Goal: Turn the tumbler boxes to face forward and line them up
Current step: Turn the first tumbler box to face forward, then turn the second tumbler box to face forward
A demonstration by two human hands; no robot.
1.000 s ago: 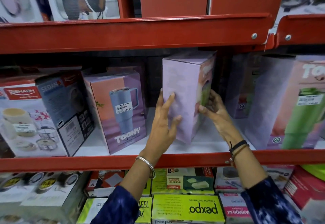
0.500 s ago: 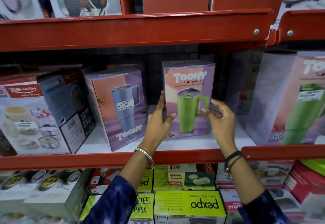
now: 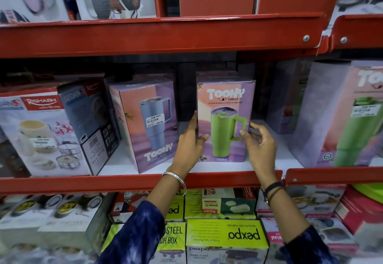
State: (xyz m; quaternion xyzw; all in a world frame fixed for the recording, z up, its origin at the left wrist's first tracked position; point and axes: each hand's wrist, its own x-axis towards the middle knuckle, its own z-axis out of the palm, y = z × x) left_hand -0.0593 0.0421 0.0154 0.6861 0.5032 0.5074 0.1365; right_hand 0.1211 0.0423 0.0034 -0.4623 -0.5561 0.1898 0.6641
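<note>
A purple Toony tumbler box with a green tumbler [image 3: 224, 122] stands upright on the white shelf, its front facing me. My left hand [image 3: 189, 145] grips its left edge, thumb on the front. My right hand [image 3: 261, 145] pinches its right edge with the fingertips. To the left, a tumbler box with a blue tumbler [image 3: 149, 122] stands upside down and turned slightly. At the right, a larger-looking green tumbler box [image 3: 352, 118] stands angled. Another tumbler box [image 3: 286, 97] sits behind it, side towards me.
A Rishabh box [image 3: 41, 131] and a Sedan box [image 3: 89, 118] stand at the shelf's left. The red shelf lip [image 3: 124, 180] runs along the front, with a red beam [image 3: 165, 35] overhead. Pexpo lunch boxes [image 3: 226, 234] fill the shelf below.
The green tumbler box has turned from side-on to front-facing and now rests on the shelf. Both hands have shifted to its lower edges.
</note>
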